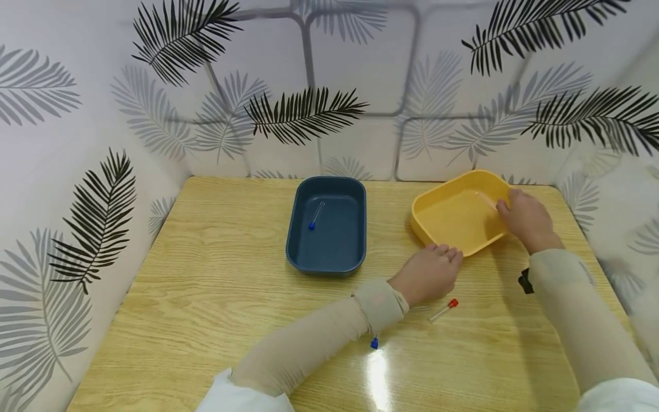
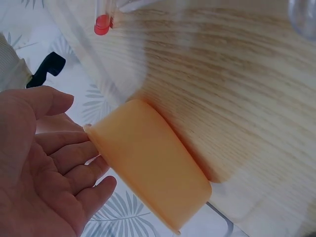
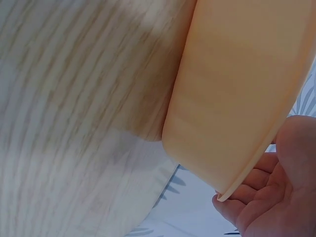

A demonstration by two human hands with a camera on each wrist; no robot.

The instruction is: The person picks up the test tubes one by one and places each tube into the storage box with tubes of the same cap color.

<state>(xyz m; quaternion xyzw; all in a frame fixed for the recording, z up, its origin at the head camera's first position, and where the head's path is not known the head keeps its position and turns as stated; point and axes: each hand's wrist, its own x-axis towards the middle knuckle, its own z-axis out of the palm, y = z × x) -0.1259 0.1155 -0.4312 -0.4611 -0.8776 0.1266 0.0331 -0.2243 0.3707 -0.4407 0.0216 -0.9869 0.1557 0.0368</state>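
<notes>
The left hand [image 1: 429, 272] and right hand [image 1: 530, 220] were bare. A close-fitting beige sleeve covered the left forearm [image 1: 309, 343], finely creased, and another the right forearm [image 1: 576, 320]. Each wrist bore a paler band, the left band [image 1: 380, 303] faintly mottled, while a small black piece [image 1: 525, 281] jutted beside the right one. White cloth [image 1: 247, 395] wrapped both arms higher up.

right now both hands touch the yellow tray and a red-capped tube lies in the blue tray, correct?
Wrong cap colour: the head view shows a blue-capped tube in the blue tray. The left hand and right hand do touch the yellow tray.
</notes>
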